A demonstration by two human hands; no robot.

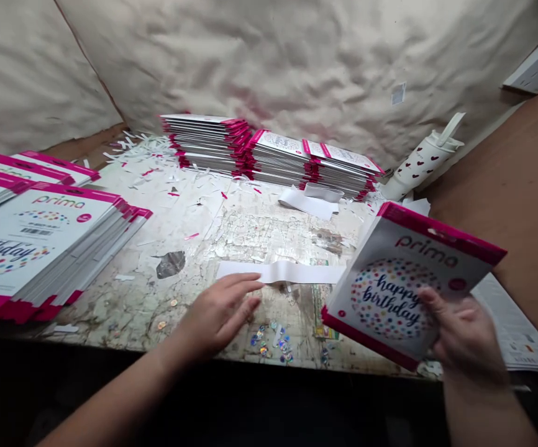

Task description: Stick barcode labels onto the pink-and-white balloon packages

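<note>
Right hand (469, 338): fingers pinching pack (385, 298) | left hand (215, 313): fingers spread, near strip (301, 273) | strip on counter (259, 230), not round pack | stacks (208, 146) back and left

Packages (407, 282) white, magenta-edged, multicolour-dotted; tumbler (422, 162) white, dark-red hearts; strip (292, 272) white.

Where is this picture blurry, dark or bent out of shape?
Head view: the right hand looks motion-blurred, though lettering on the held pack is readable; below the table it is nearly black; shapes towards the frame's edges look stretched.
</note>
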